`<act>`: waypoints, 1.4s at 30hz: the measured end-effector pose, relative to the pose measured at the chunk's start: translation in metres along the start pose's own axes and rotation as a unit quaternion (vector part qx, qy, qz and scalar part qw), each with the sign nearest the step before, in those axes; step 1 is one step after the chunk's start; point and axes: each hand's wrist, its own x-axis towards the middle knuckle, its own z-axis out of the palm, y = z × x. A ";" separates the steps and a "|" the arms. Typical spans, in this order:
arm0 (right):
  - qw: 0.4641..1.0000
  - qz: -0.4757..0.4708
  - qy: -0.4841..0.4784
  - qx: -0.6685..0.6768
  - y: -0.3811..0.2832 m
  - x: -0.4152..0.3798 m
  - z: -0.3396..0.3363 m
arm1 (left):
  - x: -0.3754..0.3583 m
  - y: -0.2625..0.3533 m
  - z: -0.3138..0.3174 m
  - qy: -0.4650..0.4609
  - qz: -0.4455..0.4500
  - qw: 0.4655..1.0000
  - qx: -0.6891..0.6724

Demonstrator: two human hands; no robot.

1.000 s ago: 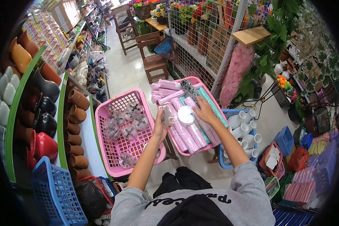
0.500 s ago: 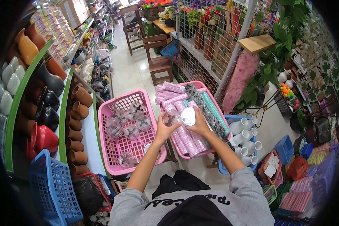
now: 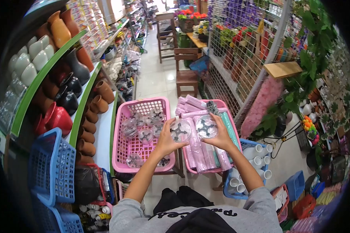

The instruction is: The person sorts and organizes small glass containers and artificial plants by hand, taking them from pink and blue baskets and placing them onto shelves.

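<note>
My left hand (image 3: 166,140) is closed around the edge of a clear round disc (image 3: 180,130) with a dark four-armed cross in it. A matching clear disc (image 3: 207,127) is gripped in my right hand (image 3: 223,136), its cross facing up. The two discs are side by side, close together, above a pink basket (image 3: 237,134) of plastic-wrapped pink bundles (image 3: 198,154) and green bundles (image 3: 226,123). To the left, another pink basket (image 3: 120,155) holds several similar clear round pieces (image 3: 145,136).
Shelves with clay pots (image 3: 99,104) and glossy vases (image 3: 58,118) stand at left. Blue baskets (image 3: 52,171) are below them. At right is a blue crate (image 3: 245,143) of white vases (image 3: 254,161). Wooden chairs (image 3: 187,75) and a wire rack (image 3: 237,70) stand ahead.
The right-hand disc, a bright white face before, now shows its dark cross. Both discs are now held face up side by side. The whole view has shifted.
</note>
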 end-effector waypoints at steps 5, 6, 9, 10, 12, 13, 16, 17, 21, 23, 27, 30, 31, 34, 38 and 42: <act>0.998 -0.021 -0.046 0.043 -0.027 -0.010 0.008 | -0.036 0.010 -0.022 -0.002 0.029 1.000 -0.010; 0.997 -0.028 -0.051 0.049 -0.033 -0.011 0.010 | -0.043 0.013 -0.025 0.005 0.024 1.000 -0.004; 0.993 -0.079 -0.065 0.061 -0.053 -0.017 0.010 | -0.068 0.029 -0.038 0.029 0.034 0.999 0.021; 0.992 -0.087 -0.069 0.065 -0.061 -0.020 0.011 | -0.077 0.034 -0.044 0.037 0.032 0.998 0.026; 0.988 -0.112 -0.090 0.059 -0.079 -0.027 0.013 | -0.097 0.041 -0.054 0.025 0.075 0.995 0.060; 0.987 -0.119 -0.098 0.052 -0.091 -0.032 0.013 | -0.110 0.044 -0.056 0.035 0.056 0.997 0.041; 0.979 -0.135 -0.128 0.079 -0.114 -0.050 0.022 | -0.151 0.057 -0.068 0.051 0.034 0.997 0.041; 0.976 -0.141 -0.139 0.085 -0.122 -0.056 0.027 | -0.167 0.061 -0.071 0.055 0.031 0.996 0.063; 0.961 -0.170 -0.188 0.107 -0.162 -0.087 0.044 | -0.239 0.076 -0.083 0.101 -0.009 0.991 0.090; 0.955 -0.180 -0.206 0.117 -0.181 -0.103 0.055 | -0.274 0.090 -0.091 0.122 -0.034 0.989 0.076; 0.938 -0.193 -0.251 0.141 -0.211 -0.135 0.074 | -0.339 0.113 -0.099 0.166 -0.070 0.981 0.071; 0.918 -0.189 -0.294 0.189 -0.240 -0.157 0.082 | -0.388 0.139 -0.104 0.199 -0.118 0.969 0.089; 0.907 -0.202 -0.304 0.212 -0.246 -0.161 0.088 | -0.400 0.146 -0.107 0.210 -0.130 0.964 0.101; 0.872 -0.232 -0.339 0.265 -0.273 -0.170 0.103 | -0.436 0.169 -0.113 0.272 -0.167 0.943 0.097; 0.813 -0.286 -0.386 0.330 -0.310 -0.175 0.127 | -0.477 0.202 -0.114 0.359 -0.191 0.906 0.119; 0.756 -0.297 -0.435 0.387 -0.353 -0.191 0.141 | -0.511 0.239 -0.114 0.418 -0.237 0.860 0.170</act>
